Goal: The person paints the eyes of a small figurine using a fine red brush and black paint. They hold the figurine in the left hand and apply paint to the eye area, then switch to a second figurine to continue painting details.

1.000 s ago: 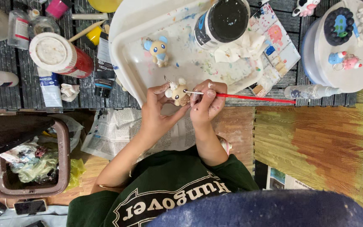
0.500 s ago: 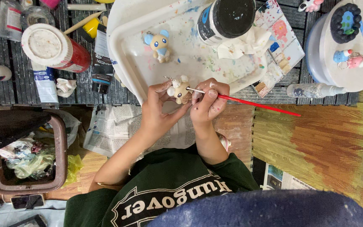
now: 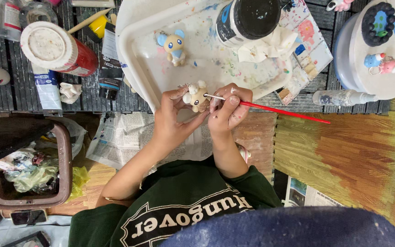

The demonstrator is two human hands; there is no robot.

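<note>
Left hand [image 3: 172, 121] clamped around a small cream figurine [image 3: 196, 96], pinched between thumb and fingertips, likely to keep it steady and turned toward the brush. Right hand [image 3: 228, 107] closed on a thin red paintbrush [image 3: 270, 109], gripped close to the bristles like a pen, probably for fine control. Hands nearly touching, figurine between them, raised over the near rim of the white tray [image 3: 138, 68]. Brush long axis running sideways, tip pointing left onto the figurine, tail slanting out to the right and slightly toward the body. Beyond the hands, on the tray, a blue-eared figurine [image 3: 173, 45] and a black-lidded jar [image 3: 248, 19]; left of the left hand, a red can [image 3: 58, 48]; below left, a brown bin [image 3: 65, 183].
</note>
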